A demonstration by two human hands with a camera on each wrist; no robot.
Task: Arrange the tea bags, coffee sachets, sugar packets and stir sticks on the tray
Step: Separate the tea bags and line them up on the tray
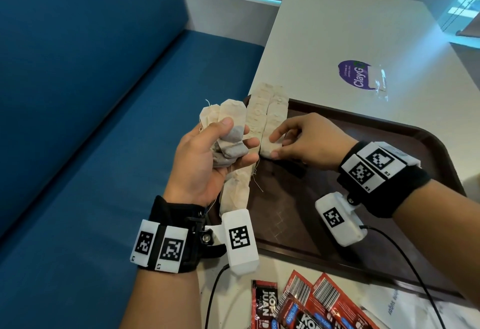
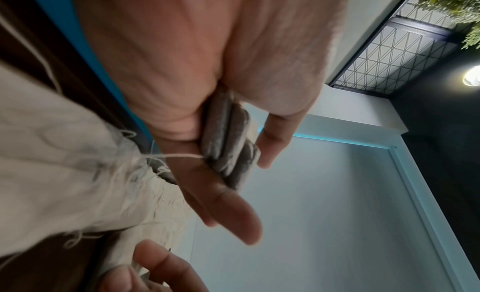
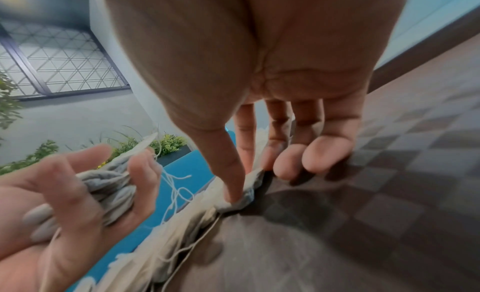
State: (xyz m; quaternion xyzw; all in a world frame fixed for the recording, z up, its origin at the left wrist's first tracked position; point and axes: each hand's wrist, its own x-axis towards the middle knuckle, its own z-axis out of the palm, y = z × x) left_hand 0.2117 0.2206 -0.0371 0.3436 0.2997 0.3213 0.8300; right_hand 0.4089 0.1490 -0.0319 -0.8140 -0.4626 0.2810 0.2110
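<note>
Several tea bags (image 1: 228,131) sit bunched in my left hand (image 1: 205,162), fingers curled round them, beside the tray's (image 1: 405,147) left edge. My right hand (image 1: 298,141) pinches one bag (image 1: 270,147) onto the second row there. Next, I judge, comes releasing it squarely, then drawing another from the bunch.

Head looks down; wrist cameras hug both hands (image 1: 262,152).

Below the left hand's (image 1: 205,162) grip, the coffee sachets (image 1: 298,305) are cut by the picture's bottom edge. The sugar packets (image 1: 405,308) beside them show only partly, print too small to read.
</note>
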